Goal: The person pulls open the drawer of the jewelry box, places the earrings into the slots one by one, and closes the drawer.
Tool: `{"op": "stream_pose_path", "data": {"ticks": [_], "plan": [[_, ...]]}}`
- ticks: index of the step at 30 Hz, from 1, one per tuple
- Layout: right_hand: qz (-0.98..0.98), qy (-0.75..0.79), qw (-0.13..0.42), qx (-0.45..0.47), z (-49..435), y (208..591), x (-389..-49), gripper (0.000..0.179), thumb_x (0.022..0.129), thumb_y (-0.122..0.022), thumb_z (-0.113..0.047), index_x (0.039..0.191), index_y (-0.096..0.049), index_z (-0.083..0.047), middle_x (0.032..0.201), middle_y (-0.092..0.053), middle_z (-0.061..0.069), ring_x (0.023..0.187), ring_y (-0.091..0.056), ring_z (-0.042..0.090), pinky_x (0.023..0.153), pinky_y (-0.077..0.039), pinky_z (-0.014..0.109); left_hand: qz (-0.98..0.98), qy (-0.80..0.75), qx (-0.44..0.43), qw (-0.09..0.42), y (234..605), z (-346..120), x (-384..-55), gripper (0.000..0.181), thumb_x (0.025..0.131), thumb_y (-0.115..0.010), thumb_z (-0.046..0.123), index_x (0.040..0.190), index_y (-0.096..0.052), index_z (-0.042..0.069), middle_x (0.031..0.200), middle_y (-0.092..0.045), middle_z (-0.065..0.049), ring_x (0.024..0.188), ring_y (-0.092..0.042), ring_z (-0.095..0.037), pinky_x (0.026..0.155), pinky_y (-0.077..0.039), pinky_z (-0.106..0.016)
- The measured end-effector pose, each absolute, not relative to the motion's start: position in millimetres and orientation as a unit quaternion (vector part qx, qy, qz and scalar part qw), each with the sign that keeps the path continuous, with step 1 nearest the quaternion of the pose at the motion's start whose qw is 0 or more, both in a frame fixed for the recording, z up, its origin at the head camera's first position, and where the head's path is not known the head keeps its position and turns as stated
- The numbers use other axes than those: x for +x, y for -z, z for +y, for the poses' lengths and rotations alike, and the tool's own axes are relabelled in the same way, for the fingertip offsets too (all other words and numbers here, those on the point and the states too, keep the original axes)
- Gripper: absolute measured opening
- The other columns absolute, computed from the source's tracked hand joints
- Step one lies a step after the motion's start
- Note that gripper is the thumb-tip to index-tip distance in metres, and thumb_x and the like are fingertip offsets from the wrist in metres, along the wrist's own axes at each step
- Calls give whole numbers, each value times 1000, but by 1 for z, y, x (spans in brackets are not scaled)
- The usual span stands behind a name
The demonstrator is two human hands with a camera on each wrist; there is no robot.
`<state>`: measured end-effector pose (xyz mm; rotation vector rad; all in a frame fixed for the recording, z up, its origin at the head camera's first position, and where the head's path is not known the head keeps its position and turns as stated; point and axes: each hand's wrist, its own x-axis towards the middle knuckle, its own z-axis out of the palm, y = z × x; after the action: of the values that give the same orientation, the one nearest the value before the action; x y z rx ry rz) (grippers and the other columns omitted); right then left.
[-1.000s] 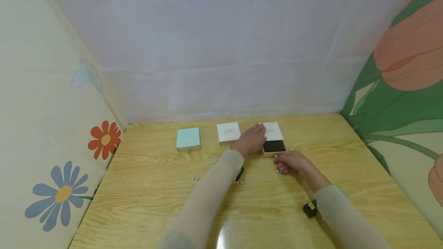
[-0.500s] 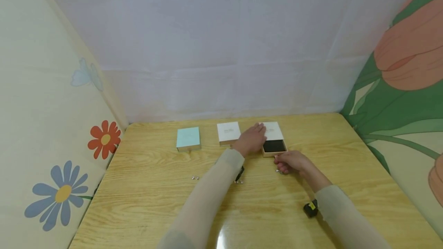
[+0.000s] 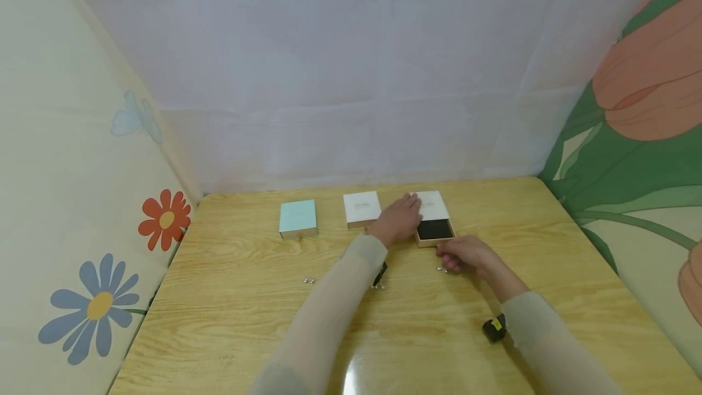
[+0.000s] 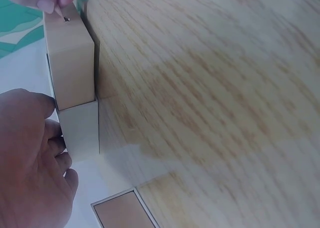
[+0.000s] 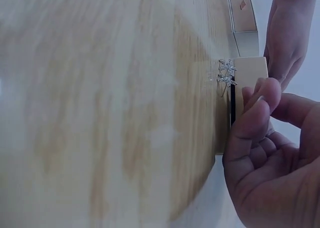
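My left hand (image 3: 399, 218) rests with its fingers laid over the white sleeve (image 3: 434, 205) of the right-hand drawer box. From that sleeve the drawer (image 4: 74, 68) stands partly pulled out, with a black lining (image 3: 435, 229) inside. My right hand (image 3: 465, 253) is at the drawer's front, where thumb and finger pinch a small pinkish pull tab (image 4: 59, 11). A sparkly silver piece of jewellery (image 5: 226, 72) lies on the table just in front of the drawer, close by the right fingers.
Left of this box stand another white box (image 3: 362, 207) and a pale turquoise box (image 3: 298, 217), both closed. Small silver pieces (image 3: 309, 280) lie on the wooden table (image 3: 230, 322) in front. A black device with a yellow mark (image 3: 495, 327) is at the right sleeve.
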<state>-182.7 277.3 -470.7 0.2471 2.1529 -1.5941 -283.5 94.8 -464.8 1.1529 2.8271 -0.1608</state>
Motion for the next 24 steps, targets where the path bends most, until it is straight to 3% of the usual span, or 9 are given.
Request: {"op": "stream_pose_path", "data": {"ticks": [7, 15, 20, 24], "plan": [[789, 567, 223, 72, 277, 468, -179, 30, 103, -57, -18, 99, -68, 10, 69, -64, -1, 58, -57, 6, 54, -51, 19, 924, 51, 377, 51, 464, 94, -283, 56, 113, -23, 33, 161, -21, 5, 169, -18, -8, 156, -15, -22, 127, -15, -32], [840, 503, 197, 55, 280, 462, -173, 31, 103, -56, -17, 106, -67, 13, 76, -68, 4, 66, -65, 9, 62, -58, 24, 921, 53, 384, 47, 464, 94, -284, 56, 113, -23, 32, 161, -21, 4, 168, -18, -10, 156, -15, -22, 128, -15, -33], [903, 402, 150, -2, 284, 457, -169, 25, 100, -57, -13, 102, -71, 7, 77, -70, 7, 70, -64, 14, 64, -55, 29, 922, 48, 380, 52, 464, 93, -283, 55, 113, -23, 32, 161, -21, 5, 169, -17, -9, 156, -14, -22, 127, -15, -32], [935, 332, 117, -35, 285, 454, -164, 23, 99, -61, -18, 106, -74, -1, 93, -73, 12, 83, -64, 21, 72, -54, 36, 921, 53, 383, 49, 463, 93, -283, 55, 113, -23, 32, 161, -21, 4, 169, -18, -10, 156, -15, -22, 128, -15, -33]]}}
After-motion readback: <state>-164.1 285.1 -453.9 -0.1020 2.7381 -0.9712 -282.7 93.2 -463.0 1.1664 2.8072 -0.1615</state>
